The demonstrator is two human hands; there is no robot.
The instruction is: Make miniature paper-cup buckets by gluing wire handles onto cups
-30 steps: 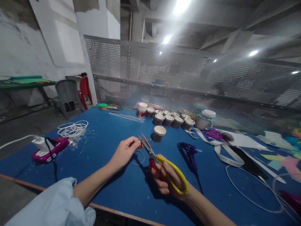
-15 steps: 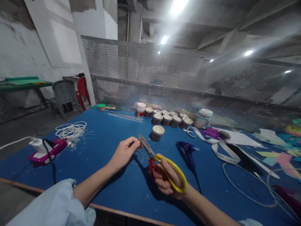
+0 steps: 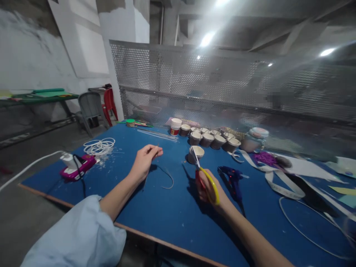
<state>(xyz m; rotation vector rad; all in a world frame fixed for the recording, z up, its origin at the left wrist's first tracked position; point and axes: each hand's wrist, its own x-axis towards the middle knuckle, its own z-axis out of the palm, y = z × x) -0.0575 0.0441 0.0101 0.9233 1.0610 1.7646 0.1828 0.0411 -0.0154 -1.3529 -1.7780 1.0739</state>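
- My left hand (image 3: 144,161) has finger and thumb pinched together on what looks to be one end of the thin grey curved wire (image 3: 170,177). The pinch is small in the head view, so I am not certain of the contact.
- The wire trails from that grip towards 4 o'clock and lies in an open arc on the blue felt-covered surface (image 3: 155,222), bowing out towards 3 o'clock.
- My right hand (image 3: 210,193) is clenched through the loops of the yellow-and-red-handled steel scissors (image 3: 201,172). Their long axis runs from 5 o'clock up to 11 o'clock, with the blades shut or nearly so.
- The wire sits between my hands, at 9 o'clock from the scissors and apart from the blades. My left hand is the nearer one.
- The blade tips stand just in front of a lone white-rimmed brown paper cup (image 3: 196,153).
- A blue plastic glue gun (image 3: 233,178) lies at 3 o'clock from my right hand.
- The white ribbon (image 3: 280,187) carries print too small to read, and I see no legible brand or label.
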